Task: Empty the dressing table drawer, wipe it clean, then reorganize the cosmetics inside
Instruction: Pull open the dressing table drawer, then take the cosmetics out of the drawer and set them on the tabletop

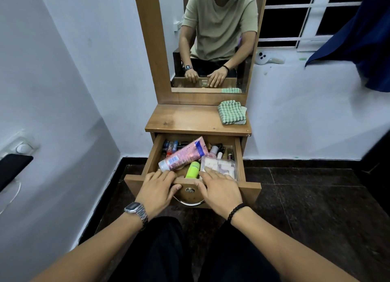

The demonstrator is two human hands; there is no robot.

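Our left hand (157,188) lies palm down on the near front panel of the drawer (239,155), fingers spread and curled over its top edge, thumb pressed on the panel face; it grips only the wood. Our right hand (219,190) rests on the same edge to the right, fingers loose and reaching in so the tips touch the clear plastic pouch (219,165) in the near right corner; it grasps nothing. A metal watch (137,210) sits on the left wrist and a dark bead bracelet (235,211) on the right. Between the hands we see a round lock (190,190) and, below it, a curved metal handle (191,203). The drawer stands pulled out of the dressing table (185,119) and is still full: a pink tube (183,155) lies diagonally across the middle, a lime-green bottle (193,170) lies just near of it, and small bottles and sticks (217,150) crowd the far side, too small to tell apart. On the tabletop's far right corner sits a folded green checked cloth (232,113). Beyond it the mirror (211,39) shows both hands. A white controller (268,58) lies on the window ledge to the right, near a dark blue curtain (358,39).
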